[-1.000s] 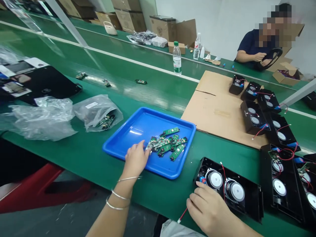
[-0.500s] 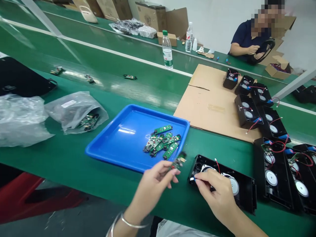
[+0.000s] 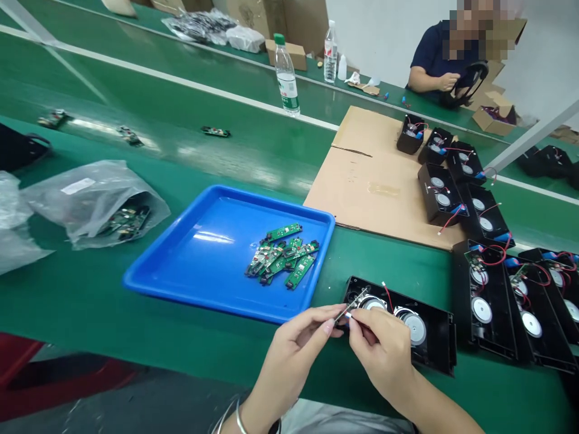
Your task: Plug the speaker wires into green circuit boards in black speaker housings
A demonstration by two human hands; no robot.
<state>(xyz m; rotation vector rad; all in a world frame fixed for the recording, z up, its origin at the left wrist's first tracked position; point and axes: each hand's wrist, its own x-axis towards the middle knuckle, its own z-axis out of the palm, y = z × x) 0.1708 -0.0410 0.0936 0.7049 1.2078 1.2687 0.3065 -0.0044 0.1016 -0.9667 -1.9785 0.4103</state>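
1. At the bottom centre of the frame, the left hand (image 3: 294, 349) pinches a small circuit board (image 3: 354, 301) edge-on between thumb and fingertips, tilted so its end points at the other hand. Held this way, its connector end seems free for joining.
2. The right hand (image 3: 384, 355) has its fingers drawn together on a small white plug right at the board's tip; both hands meet just above the near edge of the open black speaker housing (image 3: 407, 328), likely so the short red lead reaches.
3. That housing lies face-up on the green desk (image 3: 90, 295), its two round drivers exposed, giving access to the wiring.
4. Just left of it, the blue tray (image 3: 203, 265) keeps a loose pile of green circuit boards (image 3: 283, 260) within easy reach of the left hand.
5. Farther left, a clear plastic bag (image 3: 90, 202) holds more boards.
6. To the right, more open housings (image 3: 493, 301) run in a row towards the cardboard sheet (image 3: 375, 181).
7. In the upper frame a water bottle (image 3: 286, 75) stands upright, and another person (image 3: 443, 60) sits handling a black part.
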